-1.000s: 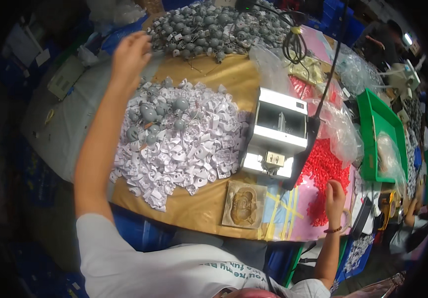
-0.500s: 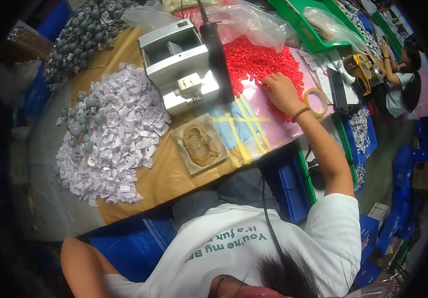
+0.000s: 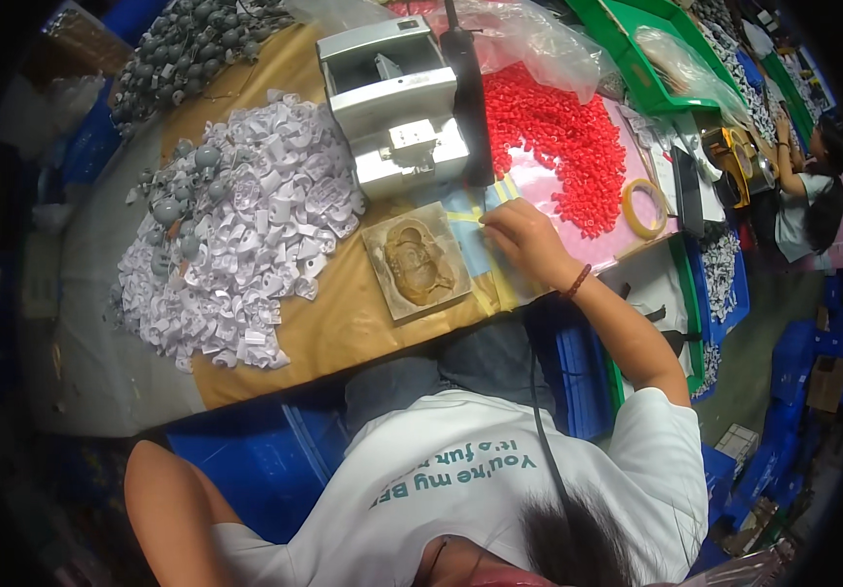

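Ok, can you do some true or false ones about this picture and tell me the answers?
1. Round grey balls sit on the heap of small white plastic pieces. True.
2. The round yellow tape roll lies on the square grey block with a brown hollow. False: the roll lies on the pink table covering.
3. A dark red beaded bracelet circles the right wrist. True.
4. The left grip shows clearly. False: only the bent left arm shows.
5. The heap of small red pieces is right of the boxy white-and-black machine. True.
6. The right grip is buried in the red heap. False: it is just right of the block.
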Demonstrator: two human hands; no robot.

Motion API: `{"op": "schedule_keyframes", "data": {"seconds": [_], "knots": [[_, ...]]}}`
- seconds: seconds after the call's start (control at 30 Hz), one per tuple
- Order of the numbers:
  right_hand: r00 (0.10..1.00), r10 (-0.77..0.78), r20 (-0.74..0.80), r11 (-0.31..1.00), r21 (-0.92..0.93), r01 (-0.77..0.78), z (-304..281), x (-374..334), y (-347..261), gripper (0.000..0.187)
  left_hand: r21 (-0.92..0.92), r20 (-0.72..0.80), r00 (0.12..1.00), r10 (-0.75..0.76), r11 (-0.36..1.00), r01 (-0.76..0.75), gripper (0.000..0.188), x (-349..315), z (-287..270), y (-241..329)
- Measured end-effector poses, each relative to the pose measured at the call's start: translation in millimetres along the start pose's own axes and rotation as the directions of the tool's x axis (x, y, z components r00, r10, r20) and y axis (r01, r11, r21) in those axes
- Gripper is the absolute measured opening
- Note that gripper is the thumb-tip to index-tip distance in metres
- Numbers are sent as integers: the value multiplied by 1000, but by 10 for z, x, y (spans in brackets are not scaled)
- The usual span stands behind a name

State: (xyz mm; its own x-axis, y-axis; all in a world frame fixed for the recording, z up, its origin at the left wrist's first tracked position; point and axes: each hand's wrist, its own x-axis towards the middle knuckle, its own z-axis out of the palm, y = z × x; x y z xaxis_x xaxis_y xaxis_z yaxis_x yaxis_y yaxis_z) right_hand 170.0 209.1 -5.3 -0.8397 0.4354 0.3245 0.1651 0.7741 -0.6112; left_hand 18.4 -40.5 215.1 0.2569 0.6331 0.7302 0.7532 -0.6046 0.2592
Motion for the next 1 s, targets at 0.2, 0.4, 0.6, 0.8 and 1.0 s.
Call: {"op": "schedule_keyframes", "data": {"seconds": [0.2, 0.4, 0.6, 0.8, 1.0], "knots": [[999, 1, -50, 998, 69, 3, 178, 13, -13, 10, -15, -15, 1000, -14, 1000, 13, 35, -85, -49, 16], [992, 47, -116, 996, 84, -37, 209, -95, 18, 13, 108, -213, 909, -359, 916, 387, 36, -483, 137, -606], [994, 8, -113, 997, 83, 1, 239, -37, 26, 12, 567, -130, 769, -626, 589, 575, 37, -1093, 661, -1731], [992, 3, -123, 996, 93, 9, 237, -62, 42, 11, 618, -50, 743, -668, 563, 548, 32, -1193, 767, -1914], [987, 49, -152, 985, 169, -23, 226, -105, 139, 11, 142, -223, 611, -760, 595, 791, 30, -940, 756, -1397]]}}
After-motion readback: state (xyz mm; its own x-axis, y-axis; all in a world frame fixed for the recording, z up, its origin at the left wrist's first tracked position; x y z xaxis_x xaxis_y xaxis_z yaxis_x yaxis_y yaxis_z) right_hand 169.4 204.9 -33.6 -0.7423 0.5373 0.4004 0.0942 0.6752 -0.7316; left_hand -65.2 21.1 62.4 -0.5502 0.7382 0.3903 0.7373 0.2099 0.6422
